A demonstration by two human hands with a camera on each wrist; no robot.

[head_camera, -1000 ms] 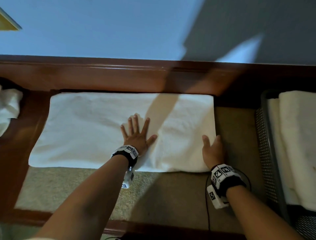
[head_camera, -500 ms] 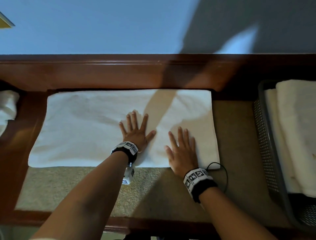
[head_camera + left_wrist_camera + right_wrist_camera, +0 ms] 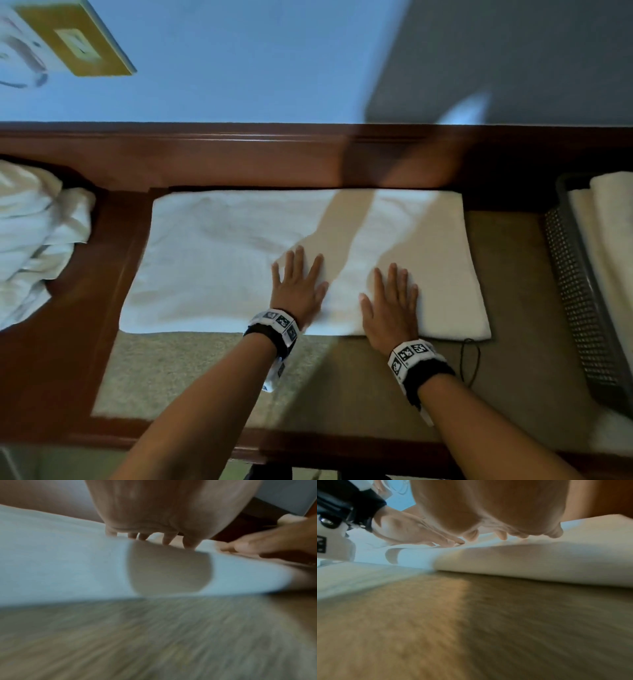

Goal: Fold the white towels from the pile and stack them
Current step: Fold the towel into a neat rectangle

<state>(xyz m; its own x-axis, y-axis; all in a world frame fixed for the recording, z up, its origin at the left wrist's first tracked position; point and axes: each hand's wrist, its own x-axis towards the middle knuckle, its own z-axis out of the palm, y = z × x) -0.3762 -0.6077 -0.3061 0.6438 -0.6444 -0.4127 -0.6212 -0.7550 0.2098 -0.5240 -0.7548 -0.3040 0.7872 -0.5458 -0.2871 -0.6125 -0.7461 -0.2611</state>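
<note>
Closest in, both forearms come in from the near edge, each with a black wrist strap (image 3: 426, 371) carrying white tags printed with black-and-white squares. A thin black cord (image 3: 470, 359) loops on the tan mat (image 3: 191, 373) just right of the right wrist.

Next up, the left hand (image 3: 297, 287) and right hand (image 3: 390, 306) both lie palm-down on the folded white towel (image 3: 219, 260), fingers straight and a bit spread, gripping nothing, just pressing flat. They sit side by side near the towel's near edge, in its right half. The wrist views are blurry but show the same thing: fingertips (image 3: 167, 540) flat on the cloth, the other hand beside it.

The towel itself is a wide rectangle across the mat, with its far edge up against the dark wooden rail (image 3: 239, 154).

Off to the left there's a crumpled pile of white towels (image 3: 37, 236) on the wood. On the right, a dark mesh basket (image 3: 579, 298) holds folded towels (image 3: 613, 222).

Farthest back is a pale blue wall (image 3: 239, 58) with a yellowish plate (image 3: 78, 44) at the upper left.
</note>
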